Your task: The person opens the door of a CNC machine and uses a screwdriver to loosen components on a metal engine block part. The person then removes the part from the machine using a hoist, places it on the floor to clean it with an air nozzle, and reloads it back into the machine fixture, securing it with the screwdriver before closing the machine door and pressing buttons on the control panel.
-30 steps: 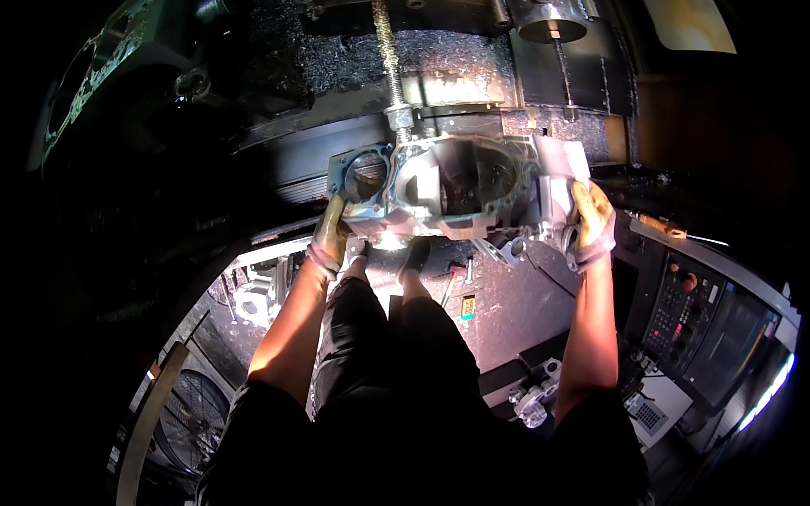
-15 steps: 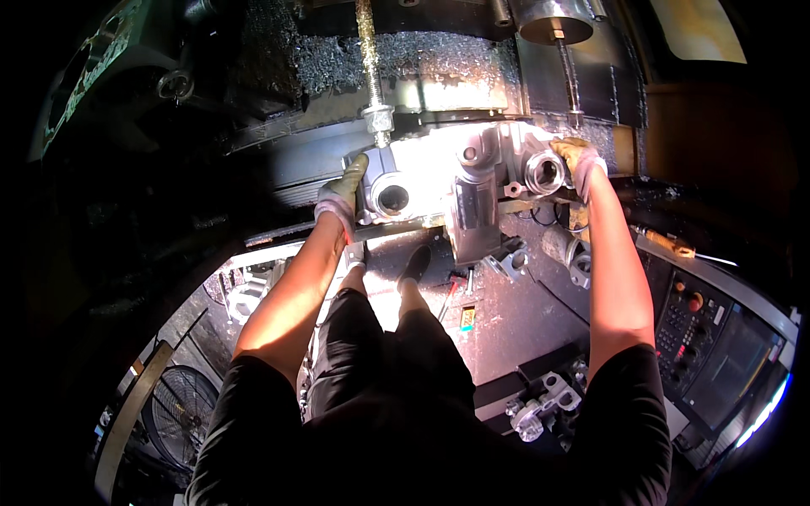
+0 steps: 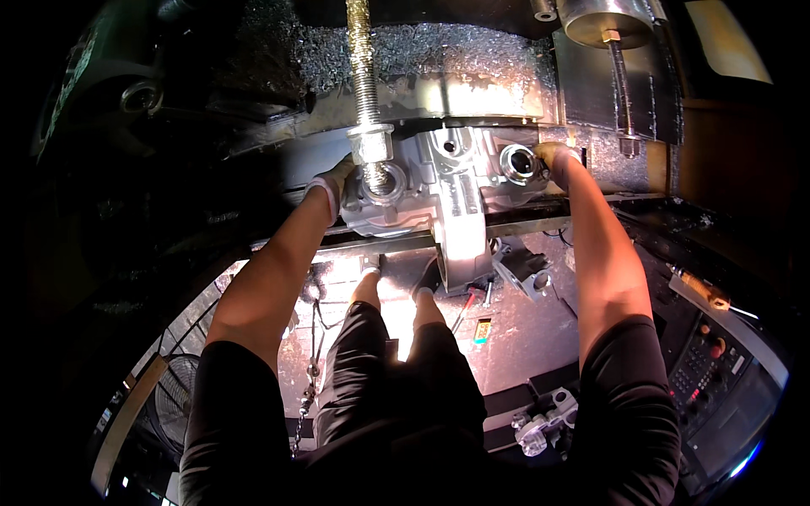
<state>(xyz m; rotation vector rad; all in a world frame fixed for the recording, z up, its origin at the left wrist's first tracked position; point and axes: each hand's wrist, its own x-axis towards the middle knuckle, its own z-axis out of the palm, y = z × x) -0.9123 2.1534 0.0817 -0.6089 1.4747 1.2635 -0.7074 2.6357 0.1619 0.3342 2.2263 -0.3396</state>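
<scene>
A large grey metal casting (image 3: 401,211) with round bores and a long arm jutting toward me lies across the machine ledge. My gloved left hand (image 3: 336,181) grips its left end, the fingers partly hidden behind it. My gloved right hand (image 3: 557,160) is closed round the right end, beside a round bored boss (image 3: 518,164). A threaded rod (image 3: 362,76) with a nut (image 3: 370,143) hangs over the casting's left side. Its lower tip overlaps the left bore; whether it enters the bore I cannot tell.
Metal chips (image 3: 396,59) pile up behind the casting. A second threaded rod (image 3: 623,93) hangs from a metal cylinder at right. A control panel (image 3: 717,371) and an orange-handled tool (image 3: 700,287) stand right. More castings (image 3: 536,282) lie on the floor; a chain (image 3: 308,388) hangs left.
The casting has shifted and tilted, with both hands still on it. Its left bore now lies under the threaded rod's tip. My view has shifted too, and the chain has come into sight.
</scene>
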